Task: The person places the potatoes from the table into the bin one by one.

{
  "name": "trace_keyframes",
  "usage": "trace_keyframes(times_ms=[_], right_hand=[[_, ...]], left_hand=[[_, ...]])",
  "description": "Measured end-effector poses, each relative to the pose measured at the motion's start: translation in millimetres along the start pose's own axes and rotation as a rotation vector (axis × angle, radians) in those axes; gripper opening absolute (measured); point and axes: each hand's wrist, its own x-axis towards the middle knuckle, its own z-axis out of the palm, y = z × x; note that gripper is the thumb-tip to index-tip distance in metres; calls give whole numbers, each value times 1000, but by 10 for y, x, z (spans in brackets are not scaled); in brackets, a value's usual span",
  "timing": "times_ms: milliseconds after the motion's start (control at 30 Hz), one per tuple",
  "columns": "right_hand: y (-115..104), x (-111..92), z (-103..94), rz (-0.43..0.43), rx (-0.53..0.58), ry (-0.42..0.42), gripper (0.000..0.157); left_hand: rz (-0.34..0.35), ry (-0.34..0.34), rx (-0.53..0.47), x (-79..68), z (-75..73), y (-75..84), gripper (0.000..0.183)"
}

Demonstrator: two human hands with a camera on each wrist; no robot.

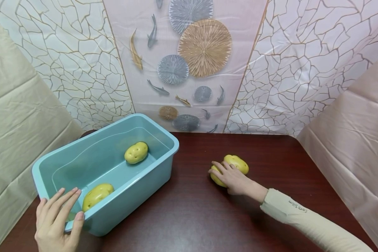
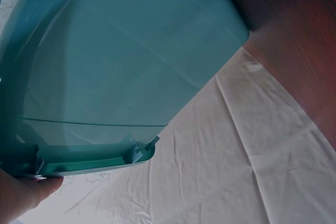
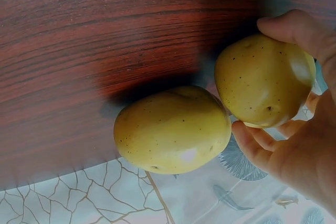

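Observation:
A light blue plastic bin (image 1: 151, 175) stands at the left of the table, holding a yellow potato (image 1: 136, 153) at its far end and another potato (image 1: 97, 196) nearer me. My left hand (image 1: 55, 218) rests over the bin's near left corner, fingers extended inside the rim; in the left wrist view a digit (image 2: 44, 188) lies along the rim. On the table to the right, my right hand (image 1: 234, 178) grips a potato (image 3: 262, 80) between thumb and fingers. Right beside it lies another potato (image 3: 173, 129), which the hand does not hold.
The dark red-brown wooden table (image 1: 189, 210) extends between the bin and my right hand. A patterned cloth (image 1: 204, 70) with fish and round motifs hangs at the back. Beige cloth (image 1: 352, 140) borders the right side, and more beige cloth (image 1: 15, 140) the left.

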Motion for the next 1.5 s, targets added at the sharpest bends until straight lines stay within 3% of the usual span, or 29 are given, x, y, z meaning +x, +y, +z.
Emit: trace_keyframes(times_ms=[800,1500], right_hand=[[9,-12,-59,7,59,-45,85],[1,-28,-151,-31,64,8,87]], left_hand=[[-19,-27,14,-3,-18,0,40],[-21,-48,22,6,-29,8,42]])
